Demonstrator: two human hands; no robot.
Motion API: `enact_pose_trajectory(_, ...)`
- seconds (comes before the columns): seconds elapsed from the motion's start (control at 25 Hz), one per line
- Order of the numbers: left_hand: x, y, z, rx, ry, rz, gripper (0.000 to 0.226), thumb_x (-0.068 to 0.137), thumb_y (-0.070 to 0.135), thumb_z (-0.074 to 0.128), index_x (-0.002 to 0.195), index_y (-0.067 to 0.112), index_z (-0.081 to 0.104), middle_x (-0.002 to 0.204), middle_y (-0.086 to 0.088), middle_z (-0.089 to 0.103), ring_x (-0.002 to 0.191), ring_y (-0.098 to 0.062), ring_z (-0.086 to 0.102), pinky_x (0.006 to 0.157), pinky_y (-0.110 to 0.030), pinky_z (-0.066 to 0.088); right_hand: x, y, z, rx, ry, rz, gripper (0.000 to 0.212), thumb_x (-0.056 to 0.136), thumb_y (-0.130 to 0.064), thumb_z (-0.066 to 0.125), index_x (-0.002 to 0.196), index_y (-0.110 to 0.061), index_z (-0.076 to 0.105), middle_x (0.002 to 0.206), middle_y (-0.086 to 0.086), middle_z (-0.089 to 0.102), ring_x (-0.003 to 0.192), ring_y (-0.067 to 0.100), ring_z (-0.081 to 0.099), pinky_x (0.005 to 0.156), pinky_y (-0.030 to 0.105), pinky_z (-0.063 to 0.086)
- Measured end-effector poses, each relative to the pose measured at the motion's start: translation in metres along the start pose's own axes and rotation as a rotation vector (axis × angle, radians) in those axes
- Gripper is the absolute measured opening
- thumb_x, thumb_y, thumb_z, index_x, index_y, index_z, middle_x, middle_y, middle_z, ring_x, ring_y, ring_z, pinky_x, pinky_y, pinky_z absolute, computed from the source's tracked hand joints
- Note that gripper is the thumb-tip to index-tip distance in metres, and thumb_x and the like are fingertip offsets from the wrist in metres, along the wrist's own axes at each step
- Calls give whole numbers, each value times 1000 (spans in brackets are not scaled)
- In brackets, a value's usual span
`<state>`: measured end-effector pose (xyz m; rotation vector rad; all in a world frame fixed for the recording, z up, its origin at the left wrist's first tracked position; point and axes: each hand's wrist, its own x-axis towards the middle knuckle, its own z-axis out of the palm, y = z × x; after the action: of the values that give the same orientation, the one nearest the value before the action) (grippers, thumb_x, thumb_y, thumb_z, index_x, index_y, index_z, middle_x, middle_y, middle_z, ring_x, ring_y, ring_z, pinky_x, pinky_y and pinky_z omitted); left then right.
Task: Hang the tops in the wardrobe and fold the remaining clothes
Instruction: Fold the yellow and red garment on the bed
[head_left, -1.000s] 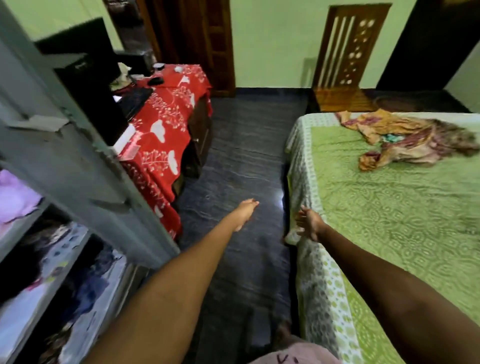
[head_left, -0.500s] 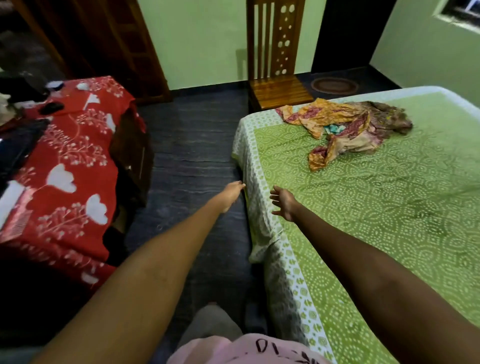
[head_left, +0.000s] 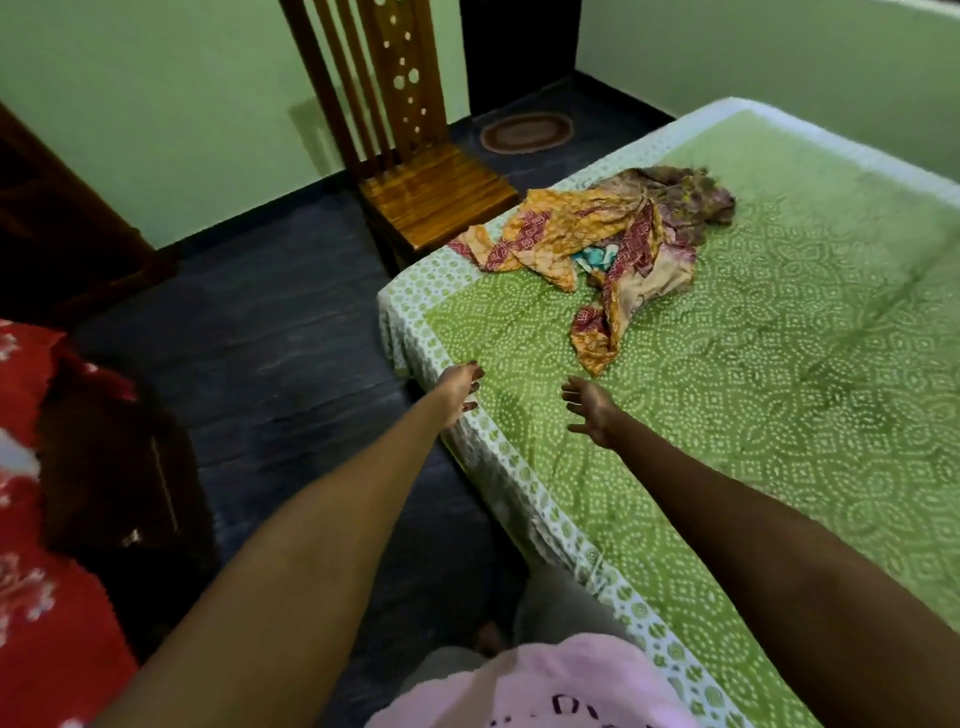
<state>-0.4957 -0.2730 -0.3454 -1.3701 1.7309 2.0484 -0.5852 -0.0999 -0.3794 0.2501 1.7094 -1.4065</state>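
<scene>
Green walls enclose a bedroom with a dark floor (head_left: 270, 332); a bed (head_left: 779, 467) under a green dotted sheet fills the right side, a wooden chair (head_left: 431, 187) stands far centre against the wall, and a red floral cloth (head_left: 36, 597) covers furniture at the near left.

Task item location: one crumpled heap of clothes (head_left: 613, 244), orange, maroon and beige with a small turquoise patch, lies on the far left part of the bed, close to the bed corner and the chair.

Hand state: the left hand (head_left: 460, 387) is extended over the bed's left edge, fingers relaxed and apart, holding nothing. The right hand (head_left: 589, 410) is over the sheet, fingers spread, holding nothing. Both are near the heap's trailing near end but apart from it.

Risks, as judged:
- The heap is tangled, so gripping one trailing end could drag the other pieces with it, possibly off the bed's left edge onto the floor
- Garment types cannot be told while the heap is bunched; a top could be folded, or another piece hung, unless each is separated first
- Thin printed fabric could snag or crease if pulled against its own knot

Count:
- Heaps of clothes: one; the number of garments in it cannot be told
- Beds: one
- Chairs: one
- Hands: two, both empty
- Oval floor mat (head_left: 527, 132), far centre: one
</scene>
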Motion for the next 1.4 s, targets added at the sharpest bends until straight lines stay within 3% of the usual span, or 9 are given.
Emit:
enact_pose_trajectory(0.32, 157, 66, 16, 146, -158, -115, 38, 103, 24, 32, 138, 12, 42, 140, -1, 48, 129, -21, 42, 96, -38, 37, 137, -65, -2, 124, 104, 84, 43, 100, -31, 34, 130, -4, 49, 131, 9, 50, 132, 24, 38, 102, 44, 32)
enact_pose_trajectory(0.44, 206, 105, 18, 214, -156, -168, 36, 103, 22, 32, 135, 12, 45, 137, -2, 50, 127, -21, 44, 96, -38, 38, 185, -100, -2, 145, 57, 135, 32, 100, -30, 33, 104, -10, 57, 109, 4, 55, 114, 24, 46, 92, 39, 36)
enact_pose_trajectory(0.56, 252, 142, 27, 230, -138, -209, 34, 102, 18, 35, 133, 9, 48, 134, -4, 52, 123, -22, 47, 89, -35, 40, 226, -125, -3, 181, 32, 205, 29, 101, -30, 32, 99, -11, 54, 113, 7, 54, 104, 23, 50, 76, 33, 41)
enact_pose_trajectory(0.88, 400, 179, 40, 431, -173, -180, 35, 99, 13, 43, 131, 5, 52, 88, -1, 54, 71, -11, 47, 62, -26, 37, 343, -171, 6, 154, 130, 303, 18, 98, -20, 42, 95, -11, 56, 114, 10, 55, 83, 19, 56, 67, 30, 41)
enact_pose_trajectory(1.0, 468, 202, 42, 663, -176, -3, 34, 94, 12, 54, 127, 5, 57, 137, -12, 42, 101, -21, 56, 54, -15, 43, 394, -200, 10, -66, 188, 257, 21, 95, -18, 49, 104, -2, 60, 112, 16, 56, 91, 27, 55, 65, 28, 40)
enact_pose_trajectory(1.08, 522, 212, 42, 908, -138, 142, 31, 89, 18, 61, 119, 10, 63, 157, -8, 12, 135, -27, 34, 85, -29, 51, 440, -219, 9, -429, 181, 151, 39, 90, -27, 51, 105, 8, 62, 109, 23, 59, 98, 35, 56, 74, 31, 45)
enact_pose_trajectory(1.16, 568, 218, 43, 1057, -154, 233, 38, 89, 22, 61, 124, 10, 59, 158, -10, 7, 140, -30, 24, 104, -40, 39, 485, -229, 8, -931, 154, 27, 55, 85, -33, 57, 125, 4, 53, 134, 25, 47, 125, 36, 43, 98, 42, 41)
enact_pose_trajectory(1.28, 608, 222, 55, 1055, -167, 182, 75, 85, 24, 67, 145, 5, 26, 153, -17, 17, 138, -34, 24, 106, -40, 31, 536, -233, 13, -1363, 163, -41, 84, 89, -33, 58, 150, -9, 6, 158, 9, 3, 146, 28, -1, 117, 47, 8)
enact_pose_trajectory(1.4, 627, 215, 68, 806, -41, 79, 88, 81, 10, 71, 148, 3, 13, 150, -19, 23, 137, -34, 26, 108, -38, 32, 564, -228, 23, -1378, 202, -145, 68, 92, -20, 53, 148, -11, 17, 152, 14, 26, 142, 31, 17, 116, 47, 13)
